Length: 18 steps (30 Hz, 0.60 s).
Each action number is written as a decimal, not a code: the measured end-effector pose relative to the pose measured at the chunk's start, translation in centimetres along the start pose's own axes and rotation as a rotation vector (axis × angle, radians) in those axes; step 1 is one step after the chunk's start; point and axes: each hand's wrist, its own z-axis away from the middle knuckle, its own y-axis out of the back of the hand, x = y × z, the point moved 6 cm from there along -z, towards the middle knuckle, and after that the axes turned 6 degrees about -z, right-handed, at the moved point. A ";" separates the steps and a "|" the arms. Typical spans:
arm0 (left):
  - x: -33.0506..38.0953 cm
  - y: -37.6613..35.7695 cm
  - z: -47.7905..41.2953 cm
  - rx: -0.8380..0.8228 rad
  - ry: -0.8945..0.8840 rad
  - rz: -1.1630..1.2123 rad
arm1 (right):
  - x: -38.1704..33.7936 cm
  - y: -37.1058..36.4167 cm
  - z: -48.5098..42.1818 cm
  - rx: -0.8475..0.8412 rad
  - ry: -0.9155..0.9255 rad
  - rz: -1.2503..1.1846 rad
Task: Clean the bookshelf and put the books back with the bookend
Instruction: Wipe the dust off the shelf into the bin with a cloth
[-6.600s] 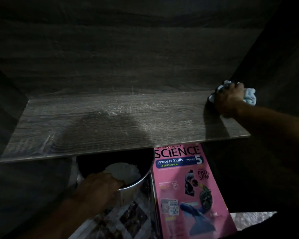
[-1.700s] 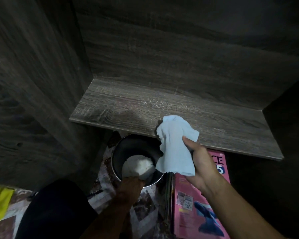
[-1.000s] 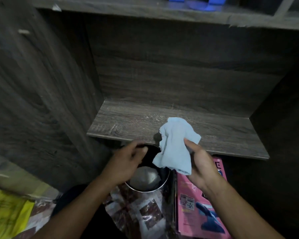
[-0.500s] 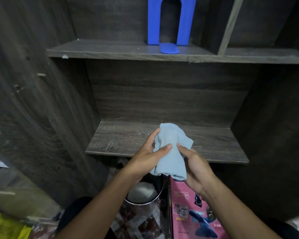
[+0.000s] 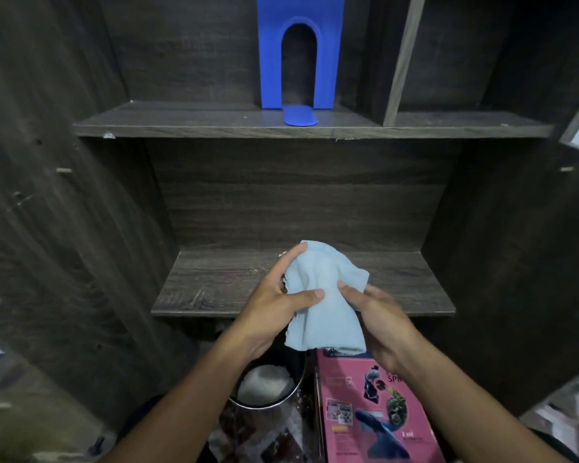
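We logged the soft light-blue cleaning cloth (image 5: pixel 328 322) bunched between both hands, held in the air just in front of the lower shelf board of dark grey wood-grain laminate (image 5: pixel 208 289), not touching it. The left hand (image 5: pixel 271 309) pinched the cloth's upper left part between thumb and fingers. The right hand (image 5: pixel 381 319) gripped its right side, thumb pressed on the front; the other fingers were hidden behind the fabric. The lower board was bare, with faint pale streaks.

Above it, the upper shelf board of the same laminate (image 5: pixel 181 121) carried the upright bright-blue bookend with an arched cut-out (image 5: pixel 269 55), tongue pointing forward. No books stood on either shelf. Below the lower board, a pink softcover science book (image 5: pixel 365 396) lay cover up, and just left of it sat a round metal pot holding something white (image 5: pixel 264 405).

We judged the step as regripping or refolding the cloth between wipes, so the cleaning stage. The next move probably called for one hand to take the cloth alone and press it flat on a board. The bookend would need lifting or wiping around, and the book was not yet back.
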 end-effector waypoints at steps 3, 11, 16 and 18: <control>0.3 -0.5 -0.1 -0.028 0.027 0.082 | -0.9 0.3 0.0 0.043 0.030 -0.020; 1.5 -1.8 -0.3 -0.201 0.146 0.182 | -3.1 0.8 0.9 0.232 0.155 0.069; 2.5 -2.3 -0.7 -0.102 0.068 0.005 | -5.1 1.0 1.9 0.222 0.178 0.080; 3.0 -2.7 -0.8 -0.074 0.036 -0.025 | -6.0 1.1 2.3 0.204 0.211 0.068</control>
